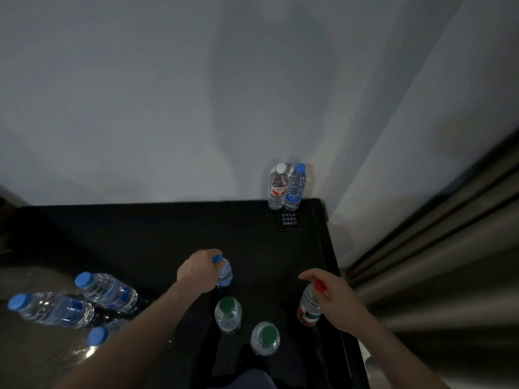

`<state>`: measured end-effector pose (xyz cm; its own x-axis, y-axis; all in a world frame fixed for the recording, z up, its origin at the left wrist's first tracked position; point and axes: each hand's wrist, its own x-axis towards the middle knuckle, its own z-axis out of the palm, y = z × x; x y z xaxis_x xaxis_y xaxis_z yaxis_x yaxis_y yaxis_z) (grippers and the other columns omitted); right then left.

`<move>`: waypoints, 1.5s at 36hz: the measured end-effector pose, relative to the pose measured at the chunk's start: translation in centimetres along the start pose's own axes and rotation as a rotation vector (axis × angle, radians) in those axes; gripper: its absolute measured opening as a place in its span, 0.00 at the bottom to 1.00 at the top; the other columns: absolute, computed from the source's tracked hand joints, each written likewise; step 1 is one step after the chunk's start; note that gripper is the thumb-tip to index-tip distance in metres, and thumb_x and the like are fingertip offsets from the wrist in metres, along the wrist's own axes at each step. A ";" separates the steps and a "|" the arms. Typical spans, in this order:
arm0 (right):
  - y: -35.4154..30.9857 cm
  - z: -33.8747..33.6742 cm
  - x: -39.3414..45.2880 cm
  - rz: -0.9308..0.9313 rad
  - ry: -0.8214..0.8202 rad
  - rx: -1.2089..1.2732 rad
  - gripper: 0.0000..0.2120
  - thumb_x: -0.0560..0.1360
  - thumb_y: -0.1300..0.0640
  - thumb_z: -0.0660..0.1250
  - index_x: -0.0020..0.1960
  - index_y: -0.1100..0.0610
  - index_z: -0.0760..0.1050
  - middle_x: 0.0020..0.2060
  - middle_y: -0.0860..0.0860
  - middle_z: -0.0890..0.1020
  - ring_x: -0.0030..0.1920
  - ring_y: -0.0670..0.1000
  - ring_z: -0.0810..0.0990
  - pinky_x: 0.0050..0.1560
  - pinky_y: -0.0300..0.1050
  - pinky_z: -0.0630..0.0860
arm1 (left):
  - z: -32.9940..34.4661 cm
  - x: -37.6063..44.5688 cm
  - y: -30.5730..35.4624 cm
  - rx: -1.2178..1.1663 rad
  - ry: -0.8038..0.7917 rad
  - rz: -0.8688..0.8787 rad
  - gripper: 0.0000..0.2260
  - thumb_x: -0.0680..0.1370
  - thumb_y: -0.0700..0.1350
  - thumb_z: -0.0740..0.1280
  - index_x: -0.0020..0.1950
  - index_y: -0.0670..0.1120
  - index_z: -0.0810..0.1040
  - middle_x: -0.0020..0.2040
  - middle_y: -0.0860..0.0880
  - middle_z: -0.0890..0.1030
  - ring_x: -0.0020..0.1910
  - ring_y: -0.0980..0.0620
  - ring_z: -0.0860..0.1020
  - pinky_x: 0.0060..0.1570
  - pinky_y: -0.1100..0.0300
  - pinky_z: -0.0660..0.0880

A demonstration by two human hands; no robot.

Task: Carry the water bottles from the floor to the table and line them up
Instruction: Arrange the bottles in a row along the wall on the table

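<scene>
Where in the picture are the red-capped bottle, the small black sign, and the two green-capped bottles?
Red-capped bottle (pixel 309 308): head view, on its label, under the right hand.
Small black sign (pixel 289 219): head view, on its printed face.
Green-capped bottles (pixel 227 305): head view, on the farther one's cap.

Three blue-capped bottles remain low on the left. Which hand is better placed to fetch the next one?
Probably the left hand. It sits on the side of the three blue-capped bottles, though it grips a blue-capped bottle on the table. The right hand holds the red-capped bottle by the far edge.
</scene>
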<state>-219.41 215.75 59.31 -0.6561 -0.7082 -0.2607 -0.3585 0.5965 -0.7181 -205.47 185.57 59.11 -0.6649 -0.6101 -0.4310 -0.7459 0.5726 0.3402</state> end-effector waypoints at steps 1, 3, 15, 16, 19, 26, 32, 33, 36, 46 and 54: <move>0.0 -0.3 -0.1 0.006 -0.029 -0.016 0.24 0.76 0.64 0.62 0.58 0.34 0.75 0.51 0.31 0.79 0.56 0.33 0.77 0.52 0.29 0.71 | -0.1 0.1 0.1 0.008 -0.003 0.000 0.18 0.84 0.54 0.61 0.74 0.56 0.72 0.67 0.49 0.75 0.60 0.50 0.77 0.54 0.56 0.76; 0.1 -0.8 -0.2 0.009 -0.066 -0.042 0.26 0.76 0.65 0.61 0.59 0.34 0.75 0.44 0.32 0.78 0.50 0.33 0.77 0.47 0.28 0.71 | -0.1 0.1 0.1 0.021 -0.007 0.002 0.17 0.84 0.54 0.62 0.73 0.56 0.72 0.66 0.49 0.76 0.59 0.50 0.78 0.57 0.54 0.77; 0.6 -1.1 -1.8 0.141 0.255 -0.082 0.15 0.69 0.44 0.78 0.52 0.45 0.79 0.47 0.42 0.76 0.48 0.42 0.78 0.50 0.39 0.76 | 0.1 0.1 -0.1 0.016 -0.031 0.003 0.17 0.83 0.53 0.63 0.72 0.56 0.72 0.63 0.48 0.77 0.54 0.51 0.79 0.54 0.52 0.80; 0.6 -1.0 -1.9 0.161 0.272 -0.084 0.15 0.68 0.43 0.79 0.51 0.46 0.79 0.47 0.43 0.76 0.47 0.42 0.78 0.50 0.40 0.76 | 0.1 0.1 0.0 0.015 -0.028 0.003 0.17 0.83 0.53 0.63 0.72 0.56 0.72 0.62 0.49 0.77 0.54 0.51 0.79 0.54 0.52 0.80; 0.1 -0.6 -2.5 0.185 0.272 -0.084 0.13 0.69 0.45 0.79 0.48 0.47 0.79 0.44 0.43 0.76 0.46 0.42 0.77 0.47 0.38 0.75 | 0.2 0.1 -0.1 0.010 -0.025 0.004 0.17 0.83 0.53 0.63 0.72 0.56 0.71 0.62 0.49 0.77 0.54 0.51 0.79 0.54 0.52 0.80; -1.1 -1.0 -2.2 0.088 0.154 -0.083 0.08 0.68 0.59 0.74 0.40 0.46 0.80 0.39 0.44 0.79 0.42 0.42 0.78 0.44 0.36 0.73 | 0.3 0.0 -0.1 0.022 -0.007 0.012 0.16 0.83 0.54 0.62 0.72 0.56 0.72 0.62 0.49 0.77 0.53 0.52 0.79 0.52 0.53 0.80; -0.8 -2.3 -1.3 0.000 0.145 -0.075 0.13 0.69 0.63 0.74 0.43 0.45 0.81 0.41 0.42 0.82 0.46 0.40 0.80 0.46 0.33 0.74 | 0.4 0.3 -0.4 0.032 -0.009 0.022 0.15 0.83 0.54 0.63 0.69 0.57 0.73 0.58 0.51 0.78 0.50 0.53 0.79 0.48 0.55 0.80; -0.7 -2.6 -1.2 0.002 0.164 -0.073 0.13 0.69 0.63 0.74 0.44 0.45 0.81 0.42 0.42 0.82 0.46 0.39 0.80 0.47 0.34 0.75 | 0.5 0.3 -0.5 0.037 -0.005 0.025 0.15 0.82 0.54 0.63 0.69 0.57 0.73 0.58 0.51 0.78 0.49 0.54 0.78 0.47 0.56 0.79; -0.3 -2.9 -1.3 0.058 0.212 -0.053 0.10 0.69 0.62 0.76 0.47 0.50 0.84 0.44 0.43 0.82 0.47 0.42 0.81 0.51 0.41 0.78 | 0.5 0.5 -0.6 0.066 0.002 0.040 0.14 0.82 0.54 0.64 0.68 0.58 0.74 0.56 0.52 0.78 0.47 0.55 0.78 0.44 0.57 0.79; -1.7 -1.3 -1.3 0.221 0.314 -0.160 0.13 0.72 0.57 0.74 0.56 0.53 0.82 0.50 0.49 0.82 0.51 0.50 0.81 0.56 0.47 0.77 | 0.0 1.1 -1.4 0.157 -0.001 0.135 0.11 0.80 0.55 0.65 0.62 0.58 0.73 0.51 0.53 0.77 0.43 0.56 0.77 0.45 0.56 0.80; -6.4 -1.1 1.7 0.160 0.237 -0.196 0.13 0.76 0.57 0.70 0.60 0.48 0.80 0.53 0.46 0.80 0.52 0.45 0.77 0.51 0.37 0.70 | -2.7 2.2 -2.4 0.154 0.029 0.210 0.09 0.80 0.56 0.65 0.60 0.58 0.72 0.46 0.54 0.75 0.39 0.57 0.77 0.36 0.61 0.75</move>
<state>-218.99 211.21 64.18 -0.8423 -0.5059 -0.1861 -0.3444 0.7706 -0.5363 -205.25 181.41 59.66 -0.8073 -0.4831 -0.3391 -0.5779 0.7637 0.2878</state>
